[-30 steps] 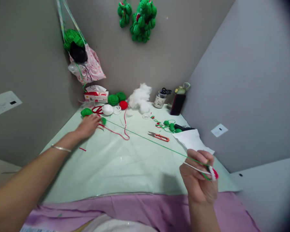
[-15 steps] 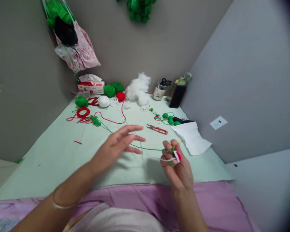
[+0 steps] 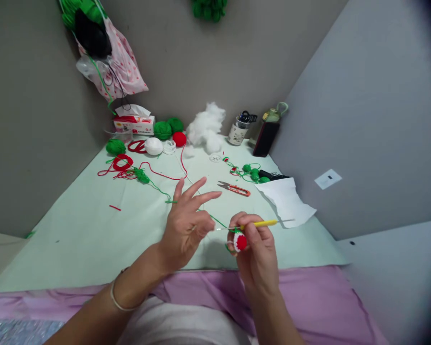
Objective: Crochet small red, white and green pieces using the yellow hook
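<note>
My right hand (image 3: 256, 254) is closed around a yellow-handled crochet hook (image 3: 266, 224) and a small round crocheted piece (image 3: 240, 242) with a red centre, white ring and green edge. The hook lies level, its metal tip pointing left. My left hand (image 3: 188, 223) has thumb and forefinger pinched at that tip, the other fingers spread upward. Whatever sits in the pinch is too small to make out. Green yarn (image 3: 217, 220) runs from the crocheted piece back behind my left hand to a tangled green bundle (image 3: 141, 176).
Orange-handled thread snips (image 3: 235, 189) lie beyond my hands, beside a white paper sheet (image 3: 286, 201). Farther back are white stuffing (image 3: 206, 129), a red yarn ball (image 3: 179, 139), a tissue box (image 3: 134, 125), a cup of tools (image 3: 237, 133) and a phone (image 3: 266, 139) against a bottle.
The left hand has moved right, towards the right hand, and its thumb and forefinger have closed. The right hand has shifted left and turned, bringing the hook level and the red centre into view.
</note>
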The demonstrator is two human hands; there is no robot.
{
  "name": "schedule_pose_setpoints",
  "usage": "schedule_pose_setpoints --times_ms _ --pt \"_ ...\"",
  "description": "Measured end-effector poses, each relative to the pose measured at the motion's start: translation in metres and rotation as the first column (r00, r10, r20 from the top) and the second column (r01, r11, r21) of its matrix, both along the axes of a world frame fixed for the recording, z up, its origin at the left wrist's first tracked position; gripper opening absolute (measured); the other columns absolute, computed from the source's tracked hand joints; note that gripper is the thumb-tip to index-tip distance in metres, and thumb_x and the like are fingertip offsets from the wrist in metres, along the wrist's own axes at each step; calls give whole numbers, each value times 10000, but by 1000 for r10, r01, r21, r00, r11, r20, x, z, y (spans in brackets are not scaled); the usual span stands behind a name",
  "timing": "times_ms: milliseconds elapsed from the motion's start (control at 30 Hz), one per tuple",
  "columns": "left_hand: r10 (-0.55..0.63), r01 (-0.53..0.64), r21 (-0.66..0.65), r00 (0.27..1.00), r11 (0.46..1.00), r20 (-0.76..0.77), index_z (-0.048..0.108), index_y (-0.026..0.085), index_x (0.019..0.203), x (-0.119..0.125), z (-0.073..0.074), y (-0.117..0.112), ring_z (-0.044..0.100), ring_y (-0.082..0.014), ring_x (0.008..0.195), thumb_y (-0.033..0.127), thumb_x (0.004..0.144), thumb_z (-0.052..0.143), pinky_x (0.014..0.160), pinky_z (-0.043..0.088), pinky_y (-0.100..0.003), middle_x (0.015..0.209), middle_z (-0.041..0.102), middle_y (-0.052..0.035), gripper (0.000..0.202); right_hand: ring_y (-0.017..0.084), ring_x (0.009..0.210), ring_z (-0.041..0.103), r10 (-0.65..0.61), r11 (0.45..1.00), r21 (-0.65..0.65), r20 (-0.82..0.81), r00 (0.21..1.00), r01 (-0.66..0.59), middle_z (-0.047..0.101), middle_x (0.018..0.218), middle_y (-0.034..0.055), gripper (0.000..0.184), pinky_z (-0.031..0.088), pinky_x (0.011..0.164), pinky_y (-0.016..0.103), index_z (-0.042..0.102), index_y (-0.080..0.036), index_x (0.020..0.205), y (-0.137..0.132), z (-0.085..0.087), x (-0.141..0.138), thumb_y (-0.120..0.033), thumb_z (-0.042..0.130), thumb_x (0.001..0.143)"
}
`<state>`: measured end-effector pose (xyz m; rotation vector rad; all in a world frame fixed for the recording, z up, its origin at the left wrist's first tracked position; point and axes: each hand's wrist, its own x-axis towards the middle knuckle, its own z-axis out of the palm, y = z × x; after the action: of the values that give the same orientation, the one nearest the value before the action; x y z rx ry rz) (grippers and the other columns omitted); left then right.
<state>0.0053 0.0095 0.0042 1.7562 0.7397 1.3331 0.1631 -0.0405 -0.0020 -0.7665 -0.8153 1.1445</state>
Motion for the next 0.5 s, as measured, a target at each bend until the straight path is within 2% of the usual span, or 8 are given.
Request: schedule_pose_setpoints --times_ms 33,67,133,200,267,333,500 --pt "18 -17 9 997 1000 -70 838 298 861 -2 -3 -2 348 -350 1582 441 1017 641 1322 -31 -537 1396 747 -65 289 101 586 604 -47 999 21 34 998 46 704 814 16 153 490 471 189 817 -244 850 0 -1 0 -379 800 920" --pt "20 -23 -36 996 999 -89 848 303 1002 -3 -6 -4 364 -355 1565 424 998 676 1316 46 -540 1410 732 -77 211 116 635 626 -86 996 47 70 994 82 716 817 23 149 504 506 199 825 -246 852 1 -2 -1 -375 799 923" --pt "-3 0 -230 1000 973 -10 814 303 1192 -3 -9 -12 503 -348 1426 451 992 684 1240 273 -504 1319 745 -93 281 140 724 652 -138 987 97 137 981 126 736 828 31 136 526 584 224 838 -257 868 0 -6 -2 -360 785 940" --pt "-31 86 -431 991 898 134 779 304 1266 -1 -10 -21 613 -308 1187 513 977 694 1090 425 -434 1152 748 -77 367 148 749 650 -150 984 126 185 971 128 747 844 27 123 528 632 249 845 -276 902 0 -10 -2 -341 760 964" --pt "-29 154 -546 973 824 230 752 311 1303 0 -9 -28 613 -259 1030 500 925 771 986 464 -372 1045 714 -45 423 149 748 640 -148 983 140 217 965 119 751 863 24 121 519 654 268 845 -288 937 -1 -13 -3 -325 739 982" --pt "-5 155 -589 969 793 247 739 322 1310 1 -8 -31 582 -221 964 408 864 859 935 465 -327 1002 678 -20 469 152 758 636 -141 983 147 237 961 108 748 873 23 122 512 674 282 843 -292 962 -2 -16 -3 -314 727 993" --pt "145 -28 -544 974 838 172 740 342 1281 1 -10 -31 513 -162 841 263 800 916 893 451 -275 966 613 11 518 143 781 638 -153 980 161 256 955 114 748 900 16 146 495 668 277 841 -298 987 -1 -21 -8 -272 699 1014"
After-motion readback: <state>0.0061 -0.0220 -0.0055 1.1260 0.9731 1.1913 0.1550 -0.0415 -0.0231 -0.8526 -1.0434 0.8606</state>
